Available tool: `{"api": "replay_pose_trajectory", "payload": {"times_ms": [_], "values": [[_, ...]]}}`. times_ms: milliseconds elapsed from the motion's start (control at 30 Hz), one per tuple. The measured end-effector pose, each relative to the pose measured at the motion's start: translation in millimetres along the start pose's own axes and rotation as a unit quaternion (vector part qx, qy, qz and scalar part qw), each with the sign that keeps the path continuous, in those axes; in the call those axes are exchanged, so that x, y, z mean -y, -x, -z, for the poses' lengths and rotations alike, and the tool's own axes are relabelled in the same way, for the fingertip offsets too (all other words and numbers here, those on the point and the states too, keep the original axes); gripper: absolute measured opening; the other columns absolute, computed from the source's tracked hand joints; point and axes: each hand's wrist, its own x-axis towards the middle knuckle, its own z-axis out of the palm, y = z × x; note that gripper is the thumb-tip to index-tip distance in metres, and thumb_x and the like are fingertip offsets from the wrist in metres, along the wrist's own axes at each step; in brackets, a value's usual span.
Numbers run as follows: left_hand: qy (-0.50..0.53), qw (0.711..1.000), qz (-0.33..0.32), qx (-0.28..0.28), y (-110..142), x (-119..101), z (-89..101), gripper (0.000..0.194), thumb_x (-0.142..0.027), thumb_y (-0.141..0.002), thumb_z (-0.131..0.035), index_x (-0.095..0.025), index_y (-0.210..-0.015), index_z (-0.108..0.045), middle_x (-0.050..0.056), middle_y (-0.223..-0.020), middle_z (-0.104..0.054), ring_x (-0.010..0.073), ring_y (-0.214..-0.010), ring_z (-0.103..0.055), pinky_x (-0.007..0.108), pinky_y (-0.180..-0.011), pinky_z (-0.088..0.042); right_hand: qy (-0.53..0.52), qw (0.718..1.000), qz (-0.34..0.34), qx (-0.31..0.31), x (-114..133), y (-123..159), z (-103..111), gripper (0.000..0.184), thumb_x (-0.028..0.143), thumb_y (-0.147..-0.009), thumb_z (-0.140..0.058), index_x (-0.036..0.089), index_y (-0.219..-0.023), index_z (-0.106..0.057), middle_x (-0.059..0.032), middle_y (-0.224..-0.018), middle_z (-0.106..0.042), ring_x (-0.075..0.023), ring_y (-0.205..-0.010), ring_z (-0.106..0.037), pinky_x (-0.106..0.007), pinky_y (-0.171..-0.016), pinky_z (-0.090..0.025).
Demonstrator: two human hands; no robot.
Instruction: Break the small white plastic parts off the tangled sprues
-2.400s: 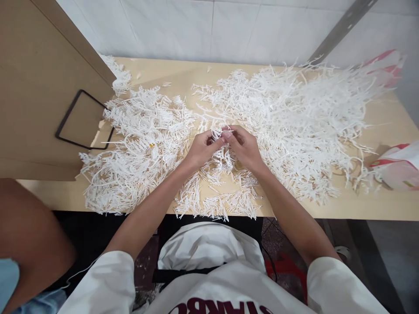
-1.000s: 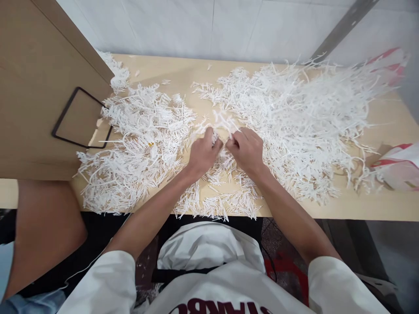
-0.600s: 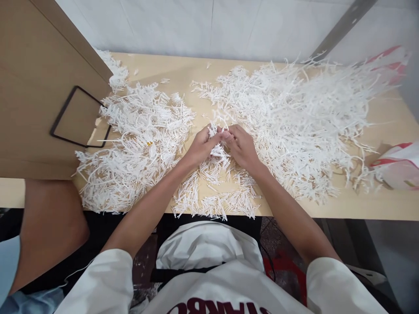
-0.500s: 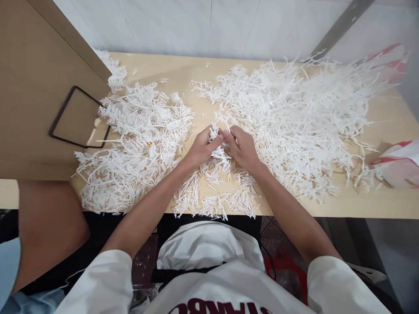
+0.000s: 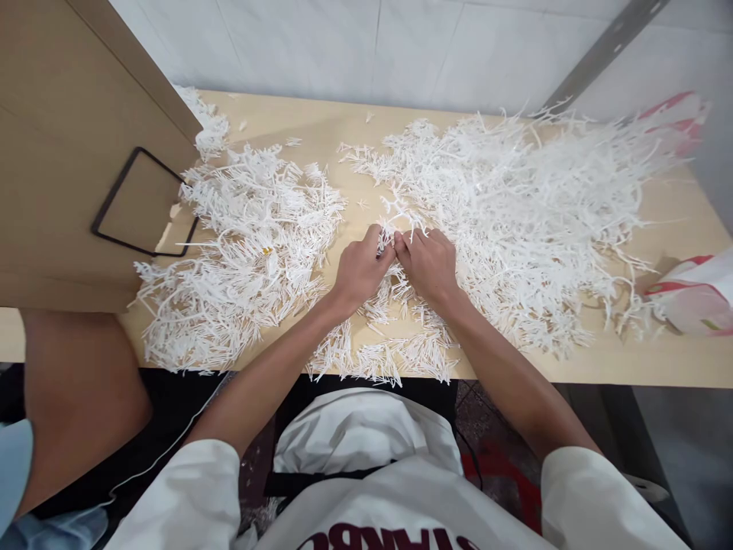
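Observation:
My left hand (image 5: 364,263) is closed on a small bunch of thin white plastic pieces. My right hand (image 5: 428,263) touches it at the fingertips, pinching a white branched plastic sprue (image 5: 404,212) that sticks out beyond the fingers. What lies between the thumbs is partly hidden. Below the hands, short loose white pieces (image 5: 395,355) are scattered at the table's front edge. A heap of short white pieces (image 5: 246,252) lies left of my hands. On the right is a larger heap of long, branching white sprues (image 5: 532,206).
A cardboard box or panel (image 5: 69,153) with a black wire frame (image 5: 143,202) stands at the left. Red-and-white plastic bags (image 5: 695,294) lie on the right. Another person's arm (image 5: 80,382) is at the lower left. A wall (image 5: 321,46) backs the wooden table (image 5: 630,363).
Both hands have turned knuckles-up, and the white bunch in my left hand is more covered. The sprue has shifted slightly with my right hand. The view has moved a little.

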Motion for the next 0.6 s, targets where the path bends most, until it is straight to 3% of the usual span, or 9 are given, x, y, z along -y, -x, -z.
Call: {"api": "replay_pose_trajectory", "payload": {"times_ms": [133,300,433,600], "values": [[0.024,1.0,-0.018,0.003,-3,5,1.1,0.018,-0.029,-0.087,-0.046,-0.021,-0.075,-0.036,-0.005,-0.049,-0.037,0.008,-0.043,-0.029,0.027,-0.048,-0.021,-0.064,0.997,-0.03,0.012,1,2,-2,0.039,0.032,-0.1,-0.028,0.018,-0.07,-0.049,-0.003,-0.063,-0.055,-0.0129,-0.056,-0.045,-0.029,-0.057,-0.03],[0.003,0.995,-0.07,0.069,-9,16,2.5,0.02,-0.033,-0.087,-0.046,-0.021,-0.072,-0.04,-0.002,-0.054,-0.041,0.0101,-0.048,-0.032,0.028,-0.052,-0.023,-0.16,0.985,-0.061,0.019,2,4,-1,0.035,0.035,-0.1,-0.029,0.019,-0.077,-0.049,-0.0026,-0.07,-0.057,-0.0122,-0.063,-0.049,-0.027,-0.056,-0.032],[-0.034,0.999,-0.026,0.033,-7,16,-2.1,0.019,-0.033,-0.088,-0.046,-0.021,-0.074,-0.044,-0.002,-0.052,-0.036,0.0114,-0.046,-0.028,0.029,-0.053,-0.019,-0.216,0.975,-0.032,0.045,-1,2,-1,0.035,0.036,-0.1,-0.03,0.019,-0.076,-0.049,-0.0009,-0.068,-0.056,-0.0114,-0.06,-0.05,-0.027,-0.058,-0.035],[0.071,0.997,-0.016,0.011,-5,9,-10.9,0.025,-0.036,-0.089,-0.043,-0.019,-0.07,-0.044,0.0,-0.059,-0.048,0.0113,-0.053,-0.04,0.028,-0.054,-0.027,-0.303,0.952,-0.028,0.042,-7,-2,-3,0.029,0.035,-0.099,-0.032,0.021,-0.099,-0.057,-0.0017,-0.089,-0.066,-0.0124,-0.079,-0.061,-0.026,-0.072,-0.047]]}}
